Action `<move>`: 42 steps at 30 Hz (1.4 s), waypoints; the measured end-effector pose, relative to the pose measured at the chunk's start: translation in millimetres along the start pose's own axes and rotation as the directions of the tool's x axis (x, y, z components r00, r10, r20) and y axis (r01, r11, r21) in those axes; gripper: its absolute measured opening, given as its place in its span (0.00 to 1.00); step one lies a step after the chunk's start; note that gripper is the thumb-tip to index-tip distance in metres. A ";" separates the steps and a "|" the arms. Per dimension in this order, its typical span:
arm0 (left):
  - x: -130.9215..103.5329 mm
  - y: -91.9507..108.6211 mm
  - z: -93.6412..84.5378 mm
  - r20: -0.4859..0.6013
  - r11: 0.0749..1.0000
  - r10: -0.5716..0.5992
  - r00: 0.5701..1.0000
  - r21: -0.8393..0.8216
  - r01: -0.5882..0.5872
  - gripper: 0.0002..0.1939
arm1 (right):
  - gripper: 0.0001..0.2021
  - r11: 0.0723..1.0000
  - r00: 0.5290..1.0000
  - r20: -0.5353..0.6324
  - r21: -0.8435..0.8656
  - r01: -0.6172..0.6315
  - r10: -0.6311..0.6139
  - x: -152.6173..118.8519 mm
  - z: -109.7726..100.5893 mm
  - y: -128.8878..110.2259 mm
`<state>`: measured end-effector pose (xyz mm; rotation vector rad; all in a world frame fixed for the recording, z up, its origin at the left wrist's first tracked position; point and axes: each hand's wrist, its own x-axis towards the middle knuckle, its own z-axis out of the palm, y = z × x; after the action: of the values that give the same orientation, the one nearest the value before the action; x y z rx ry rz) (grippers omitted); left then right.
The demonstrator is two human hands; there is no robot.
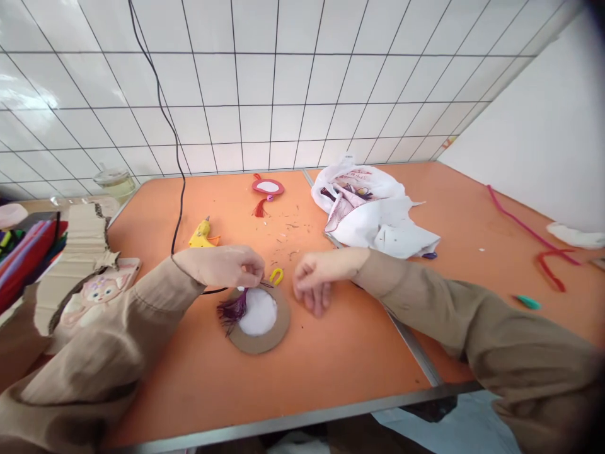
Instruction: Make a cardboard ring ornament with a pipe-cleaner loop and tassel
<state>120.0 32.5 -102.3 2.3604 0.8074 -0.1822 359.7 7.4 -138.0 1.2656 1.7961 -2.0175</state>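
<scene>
My left hand is closed in a pinch on a dark purple tassel. Its strands hang over a brown cardboard ring with a white padded centre, flat on the table. A thin dark loop of cord shows by the left fingertips. My right hand is just right of the ring, apart from it, with loosely bent fingers and nothing visible in them. Between the hands, at the ring's top edge, is a yellow fuzzy U-shaped piece.
A yellow glue gun lies behind my left hand, near a black cable. Farther back is a red ring ornament with a tassel. A white plastic bag stands right. Torn cardboard and a phone lie left.
</scene>
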 end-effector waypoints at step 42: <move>-21.1 14.9 -31.3 0.099 0.992 -0.045 0.994 -0.112 0.056 0.12 | 0.04 0.692 0.733 -0.498 -0.720 -0.051 -0.464 28.6 34.2 -16.9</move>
<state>109.7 31.7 -63.1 2.2076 0.8100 -0.2615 315.1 -6.6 -147.1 1.6081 2.7574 -0.7035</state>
